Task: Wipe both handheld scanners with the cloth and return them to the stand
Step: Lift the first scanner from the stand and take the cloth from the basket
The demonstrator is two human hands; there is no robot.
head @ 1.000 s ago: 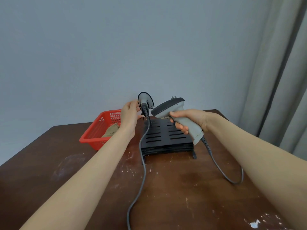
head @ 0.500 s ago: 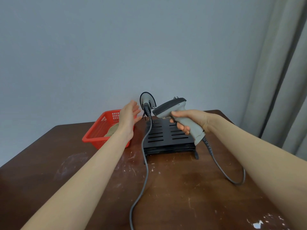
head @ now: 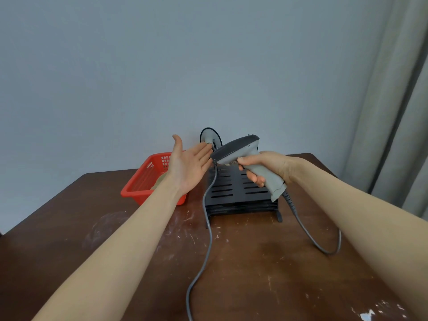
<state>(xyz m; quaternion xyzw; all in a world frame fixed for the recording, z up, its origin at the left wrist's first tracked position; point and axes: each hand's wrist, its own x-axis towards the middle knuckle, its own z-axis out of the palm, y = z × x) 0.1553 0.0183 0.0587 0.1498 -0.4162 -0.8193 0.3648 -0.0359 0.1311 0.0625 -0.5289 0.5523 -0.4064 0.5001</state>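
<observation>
From my remote seat I saw the right hand point(head: 261, 167) curled round the grey grip of one scanner point(head: 240, 149), holding it just above the stand point(head: 240, 193) with its dark head pointing left; the left hand point(head: 190, 165) lay spread, palm up, fingers straight, at the stand's left rear corner; whether its fingertips touched the second scanner point(head: 209, 137), which stood at the back of the stand, I could not tell.

I judged the scanner a light, rigid plastic shell, smooth enough to slip under a damp wipe; the grip looked the sound place to hold, leaving head and window free for wiping; its cable point(head: 312, 242) looped to the right of the stand and would likely drag on any turn, so I would allow it slack. The other cable point(head: 208, 228) ran from the stand's left edge towards me.

The cloth point(head: 159, 181), a soft tan bundle, sat in the red basket point(head: 148, 179) just left of the stand; neither hand held it, so I reckoned the wiping of this scanner was not yet under way.

The surface point(head: 254, 262) in front of the stand was dark brown wood, scuffed and flecked with white paint; behind the stand rose a plain grey-blue wall point(head: 162, 66); a pale curtain point(head: 405, 112) hung well to the right of it.
</observation>
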